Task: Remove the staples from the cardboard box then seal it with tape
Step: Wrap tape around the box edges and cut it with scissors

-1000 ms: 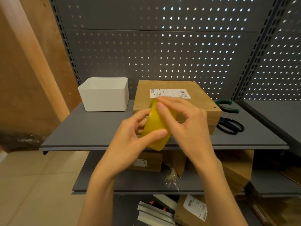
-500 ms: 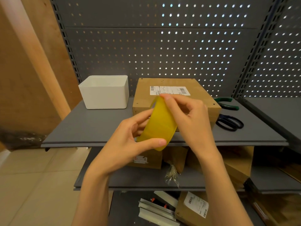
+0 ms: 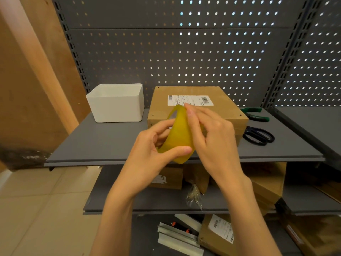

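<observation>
**Both hands on the tape roll, box waiting behind**

We hold the yellow tape roll (image 3: 180,133) in front of us with both hands, just above the front edge of the shelf (image 3: 110,141). Our left hand (image 3: 155,143) grips the roll from the left side: the thumb lies flat across the lower outer face of the roll, and the curled fingers reach in behind it. Our right hand (image 3: 212,137) comes in from the right, its fingers bent and its fingertips (image 3: 189,110) pressed against the upper rim of the roll, pinching or picking at the tape there; whether a loose end is lifted we cannot tell. The roll is turned edge-on and tilted, its top leaning away from us.

Directly behind our hands sits the cardboard box (image 3: 195,109), closed and flat on the shelf, partly hidden by the roll and our right hand. A white shipping label (image 3: 193,99) lies across its top, and small dark dots show near its corners.

To the right of our right hand, black scissors (image 3: 258,135) lie just beside the box, and green-handled pliers (image 3: 255,114) lie a little farther back. To the left beyond our left hand stands a white bin (image 3: 116,104), apart from the box. Behind everything rises the grey pegboard (image 3: 184,52).
</observation>
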A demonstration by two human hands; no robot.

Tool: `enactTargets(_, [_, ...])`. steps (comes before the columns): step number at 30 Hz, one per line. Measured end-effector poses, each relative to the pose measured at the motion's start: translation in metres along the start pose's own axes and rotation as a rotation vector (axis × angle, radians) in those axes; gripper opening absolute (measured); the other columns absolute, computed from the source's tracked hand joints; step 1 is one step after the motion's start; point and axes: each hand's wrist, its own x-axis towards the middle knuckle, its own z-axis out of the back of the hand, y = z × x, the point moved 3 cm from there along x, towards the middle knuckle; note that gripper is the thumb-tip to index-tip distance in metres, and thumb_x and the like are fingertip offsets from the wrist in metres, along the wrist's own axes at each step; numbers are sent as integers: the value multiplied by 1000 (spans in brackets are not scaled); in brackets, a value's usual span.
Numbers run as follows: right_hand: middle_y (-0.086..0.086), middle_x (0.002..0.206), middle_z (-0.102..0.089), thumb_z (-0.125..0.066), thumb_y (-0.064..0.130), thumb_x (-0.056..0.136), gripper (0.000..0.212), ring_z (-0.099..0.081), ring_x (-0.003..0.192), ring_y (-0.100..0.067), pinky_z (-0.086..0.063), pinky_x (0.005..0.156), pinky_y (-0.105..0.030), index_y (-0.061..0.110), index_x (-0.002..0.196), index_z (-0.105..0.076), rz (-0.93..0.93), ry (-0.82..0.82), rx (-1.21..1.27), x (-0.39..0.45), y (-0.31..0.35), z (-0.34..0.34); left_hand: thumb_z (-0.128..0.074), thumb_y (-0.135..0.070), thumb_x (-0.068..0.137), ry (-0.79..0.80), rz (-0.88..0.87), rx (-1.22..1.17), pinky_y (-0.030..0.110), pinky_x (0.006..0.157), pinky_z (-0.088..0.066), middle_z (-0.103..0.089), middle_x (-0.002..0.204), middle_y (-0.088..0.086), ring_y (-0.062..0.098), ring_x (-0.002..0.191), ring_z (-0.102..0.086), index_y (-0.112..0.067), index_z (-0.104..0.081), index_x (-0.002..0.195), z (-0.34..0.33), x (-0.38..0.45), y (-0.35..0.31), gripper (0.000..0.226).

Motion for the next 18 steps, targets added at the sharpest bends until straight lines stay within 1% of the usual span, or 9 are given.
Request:
enactTargets(2, [3,121,-63,-43,33,97,37,-55,114,-8,-47,92,-30,14,123,-61,-21,9,67,0,-2,0,-70,-28,71,-3,-2,-10,11,70,-50,-69,103,-16,2,93,-66,-25,-54,120,-1,1,-1,52])
enactTargets(4, [5,116,-65,-46,33,96,34,-56,110,-4,-48,91,-29,16,119,-63,-59,4,181,1,-5,0,-71,-27,72,31,1,-7,11,72,-50,-69,106,-17,1,95,-65,-27,-52,122,0,1,0,53])
enactTargets(7, [10,101,-68,-51,30,95,25,-61,97,-2,-49,84,-27,18,108,-67,-151,1,368,4,-10,0,-74,-28,69,150,27,42,10,82,-47,-62,120,-21,-2,110,-57,-36,-43,130,3,-1,3,70])
enactTargets(9, [12,93,-66,-53,31,93,18,-61,92,-2,-49,80,-27,18,99,-64,-180,-6,409,7,-12,0,-75,-26,68,181,50,48,10,85,-45,-56,127,-19,-2,115,-53,-37,-36,135,5,-2,6,78])
enactTargets(10, [12,92,-65,-54,32,93,16,-60,91,-2,-49,80,-28,18,95,-61,-184,0,412,9,-12,0,-74,-25,69,181,57,45,9,85,-45,-56,128,-18,-2,116,-53,-37,-35,136,6,-3,7,79])
enactTargets(12, [9,93,-63,-53,33,93,17,-59,93,-7,-50,81,-34,16,92,-56,-178,41,406,11,-11,-1,-71,-25,71,169,51,46,9,83,-45,-59,125,-19,-2,114,-55,-37,-36,135,7,-3,8,75])
enactTargets(14, [0,97,-60,-50,30,95,19,-57,95,-15,-48,82,-41,12,91,-53,-144,68,389,12,-9,-2,-70,-26,73,138,32,50,9,81,-46,-61,121,-21,-1,111,-57,-36,-39,133,7,-2,7,69])
enactTargets(15, [-2,98,-57,-49,29,96,18,-55,95,-16,-47,83,-40,11,91,-53,-116,72,366,12,-7,-2,-69,-26,74,120,21,46,10,80,-46,-63,117,-21,0,108,-59,-35,-42,131,7,-2,5,64])
enactTargets(18, [0,101,-51,-44,28,97,20,-50,98,-12,-44,82,-29,12,93,-54,-57,116,284,7,1,-8,-64,-28,79,66,-1,4,13,74,-50,-68,106,-16,3,98,-64,-29,-51,123,5,1,3,45])
